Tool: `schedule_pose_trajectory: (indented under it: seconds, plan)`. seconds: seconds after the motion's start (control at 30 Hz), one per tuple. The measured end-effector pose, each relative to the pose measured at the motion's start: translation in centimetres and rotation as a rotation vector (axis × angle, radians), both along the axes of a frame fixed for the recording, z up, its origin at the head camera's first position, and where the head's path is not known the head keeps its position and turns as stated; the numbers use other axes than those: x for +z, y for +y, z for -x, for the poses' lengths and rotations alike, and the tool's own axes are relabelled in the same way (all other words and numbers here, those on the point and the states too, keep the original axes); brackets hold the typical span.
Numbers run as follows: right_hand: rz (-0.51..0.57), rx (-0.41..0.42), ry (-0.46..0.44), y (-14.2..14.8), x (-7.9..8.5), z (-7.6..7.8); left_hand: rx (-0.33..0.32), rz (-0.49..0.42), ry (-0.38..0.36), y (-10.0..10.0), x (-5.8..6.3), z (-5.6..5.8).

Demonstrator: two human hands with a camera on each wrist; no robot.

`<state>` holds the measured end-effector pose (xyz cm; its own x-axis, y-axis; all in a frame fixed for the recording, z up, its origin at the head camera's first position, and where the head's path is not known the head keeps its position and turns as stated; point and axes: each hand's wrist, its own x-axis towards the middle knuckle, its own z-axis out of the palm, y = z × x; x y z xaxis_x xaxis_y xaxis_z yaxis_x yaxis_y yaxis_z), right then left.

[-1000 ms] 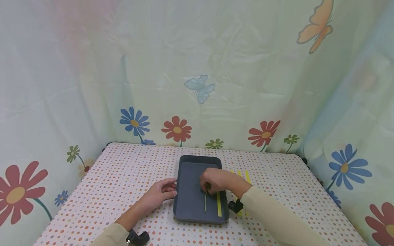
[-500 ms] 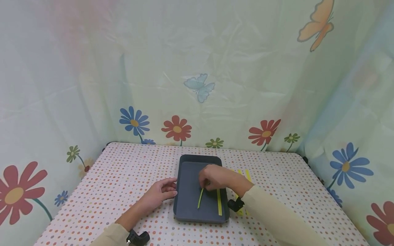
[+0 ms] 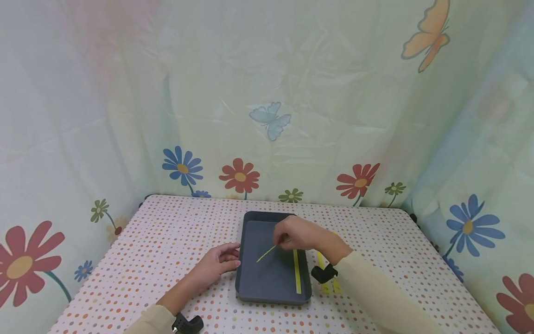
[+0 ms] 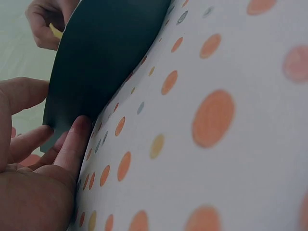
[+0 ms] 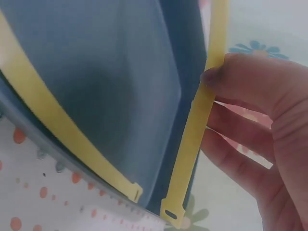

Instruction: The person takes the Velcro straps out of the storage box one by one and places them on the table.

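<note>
My right hand [image 3: 298, 232] pinches a flat yellow strip [image 5: 192, 130] between thumb and fingers, above the far right part of a dark grey rectangular tray [image 3: 267, 283]. A slot is cut in the strip's widened end. Its free part slants left and toward me over the tray in the head view. A second yellow strip [image 3: 297, 273] lies lengthwise inside the tray along the right wall. Beside the tray's left wall is my left hand [image 3: 214, 266], its fingertips touching that wall, fingers loosely bent and gripping nothing.
More yellow strips [image 3: 325, 288] lie on the dotted tablecloth [image 3: 187, 222] to the right of the tray, partly covered by my right forearm. A flowered curtain [image 3: 217, 93] hangs behind the table and on both sides.
My right hand has risen slightly and shifted a little right. The held strip has swung from pointing toward me to slanting left. My left hand has stayed at the tray.
</note>
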<state>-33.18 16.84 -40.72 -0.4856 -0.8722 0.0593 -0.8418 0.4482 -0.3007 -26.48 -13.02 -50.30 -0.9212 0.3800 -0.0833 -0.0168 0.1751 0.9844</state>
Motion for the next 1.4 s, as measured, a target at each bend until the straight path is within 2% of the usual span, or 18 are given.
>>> schedule_pose_trajectory:
  seconds: [0.33, 0.67, 1.0, 1.17, 1.4]
  plan:
    - [0.098, -0.058, 0.002, 1.1, 1.1, -0.6, 0.007, 0.011, -0.001, 0.1, 0.2, -0.1]
    - [0.160, -0.136, 0.092, 2.1, 0.8, -0.4, 0.004, 0.008, -0.006, 0.1, 0.0, 0.0]
    - [0.335, -0.251, -0.061, 3.6, 0.3, -0.8, -0.002, 0.007, -0.006, 0.1, 0.2, -0.2]
    - [0.434, -0.314, -0.103, 4.2, -0.2, -1.1, 0.000, 0.001, -0.003, 0.0, 0.4, -0.3]
    - [0.501, -0.373, -0.148, 5.0, -0.7, -1.6, -0.004, -0.012, -0.006, 0.0, 0.5, -0.4]
